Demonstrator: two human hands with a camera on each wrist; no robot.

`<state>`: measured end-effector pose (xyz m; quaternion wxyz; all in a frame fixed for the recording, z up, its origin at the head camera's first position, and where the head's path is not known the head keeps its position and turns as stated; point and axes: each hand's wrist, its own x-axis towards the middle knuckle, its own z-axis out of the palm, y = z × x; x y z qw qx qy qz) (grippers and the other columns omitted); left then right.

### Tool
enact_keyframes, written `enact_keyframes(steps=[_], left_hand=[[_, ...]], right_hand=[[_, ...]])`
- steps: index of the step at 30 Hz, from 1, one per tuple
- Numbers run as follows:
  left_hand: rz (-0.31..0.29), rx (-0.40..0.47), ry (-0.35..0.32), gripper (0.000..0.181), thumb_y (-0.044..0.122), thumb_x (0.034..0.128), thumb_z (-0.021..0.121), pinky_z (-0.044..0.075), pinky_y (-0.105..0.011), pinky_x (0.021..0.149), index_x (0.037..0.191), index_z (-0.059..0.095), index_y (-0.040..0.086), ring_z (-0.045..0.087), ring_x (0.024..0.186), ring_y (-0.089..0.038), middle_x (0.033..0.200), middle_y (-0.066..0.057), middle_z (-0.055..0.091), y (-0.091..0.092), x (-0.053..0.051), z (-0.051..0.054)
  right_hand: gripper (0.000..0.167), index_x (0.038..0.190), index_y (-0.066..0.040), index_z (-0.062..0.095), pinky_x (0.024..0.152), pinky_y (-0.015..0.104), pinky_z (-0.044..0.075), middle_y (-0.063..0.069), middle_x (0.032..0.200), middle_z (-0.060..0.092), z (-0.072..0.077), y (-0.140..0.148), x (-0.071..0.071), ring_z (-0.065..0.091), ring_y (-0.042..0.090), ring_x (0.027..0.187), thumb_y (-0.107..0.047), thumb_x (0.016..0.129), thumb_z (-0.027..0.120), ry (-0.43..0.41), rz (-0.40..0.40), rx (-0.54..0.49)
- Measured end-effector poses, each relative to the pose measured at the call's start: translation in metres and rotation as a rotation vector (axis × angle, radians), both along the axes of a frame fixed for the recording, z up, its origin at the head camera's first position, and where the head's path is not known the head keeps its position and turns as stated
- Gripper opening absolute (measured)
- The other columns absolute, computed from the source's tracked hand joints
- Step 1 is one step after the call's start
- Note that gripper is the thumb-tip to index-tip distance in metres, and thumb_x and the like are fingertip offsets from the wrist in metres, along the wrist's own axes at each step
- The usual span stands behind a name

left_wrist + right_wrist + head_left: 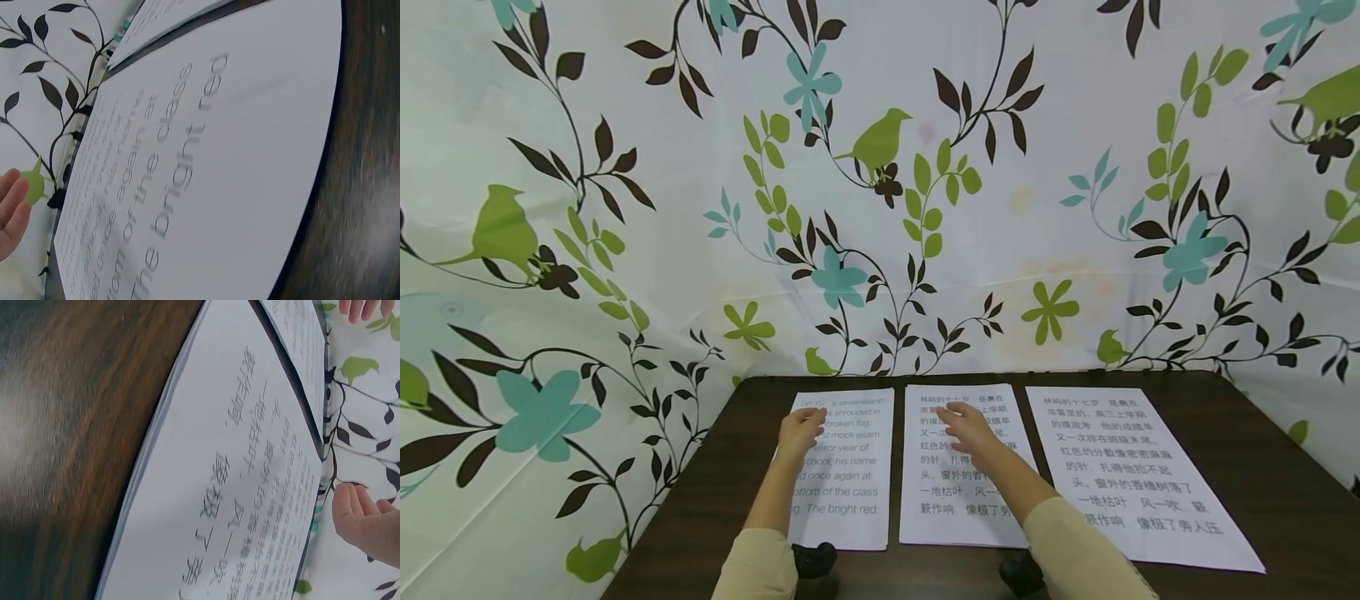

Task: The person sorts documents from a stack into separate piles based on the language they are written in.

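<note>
My left hand (802,433) hovers over the left paper stack (842,533), which is printed in English. It holds nothing, and its fingers are loosely bent. Above the middle stack (955,532), printed in Chinese, is my right hand (972,432), also holding nothing. Its relaxed fingers point inward, toward the left hand. The left wrist view catches only the fingers (14,209) at its left edge, apart from the English sheet (250,156). In the right wrist view, the right hand (365,519) is raised off the Chinese sheet (181,469), with left-hand fingertips (356,309) at the top.
A third stack of Chinese-printed paper (1150,475) lies on the right of the dark wooden table (692,517). Behind the table hangs a white cloth (655,275) patterned with leaves, flowers and birds. Dark bands show by both wrists.
</note>
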<state>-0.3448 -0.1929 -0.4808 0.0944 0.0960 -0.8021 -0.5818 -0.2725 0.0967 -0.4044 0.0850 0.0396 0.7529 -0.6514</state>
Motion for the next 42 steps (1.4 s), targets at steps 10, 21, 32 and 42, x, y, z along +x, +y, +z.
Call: enact_keyframes(steps=[10,21,32,42], left_hand=[[-0.073,0.029,-0.041,0.053,0.037,0.0824,0.053,0.045,-0.044,0.068,0.114,0.047,-0.005,0.054,0.089,-0.027,0.102,-0.017,0.055,0.043,0.035,0.049],[-0.144,0.139,-0.032,0.043,0.024,0.084,0.053,0.041,-0.045,0.081,0.113,0.048,-0.007,0.051,0.096,-0.036,0.102,-0.02,0.055,0.075,0.046,0.067],[-0.164,0.142,-0.05,0.04,0.023,0.0827,0.055,0.043,-0.042,0.078,0.11,0.051,-0.006,0.054,0.09,-0.032,0.097,-0.016,0.057,0.101,0.041,0.063],[-0.221,0.131,-0.01,0.05,0.03,0.0804,0.058,0.046,-0.039,0.071,0.11,0.049,-0.01,0.056,0.086,-0.03,0.093,-0.017,0.058,0.115,0.045,0.053]], right_hand=[[0.064,0.129,0.001,0.027,0.088,0.044,0.035,0.023,0.125,0.037,0.0,0.031,-0.005,0.037,0.037,0.112,-0.041,0.085,0.047,0.007,-0.049,-0.005],[0.064,0.13,0.002,0.026,0.091,0.047,0.031,0.025,0.126,0.034,0.002,0.059,-0.004,0.034,0.038,0.114,-0.039,0.086,0.047,0.021,-0.076,-0.044],[0.069,0.131,0.006,0.021,0.092,0.046,0.03,0.026,0.127,0.032,0.001,0.085,-0.001,0.032,0.038,0.115,-0.041,0.086,0.045,0.032,-0.123,-0.027],[0.072,0.13,-0.002,0.03,0.085,0.044,0.037,0.02,0.126,0.037,-0.06,0.121,-0.039,0.038,0.033,0.111,-0.051,0.081,0.048,0.008,-0.207,-0.019]])
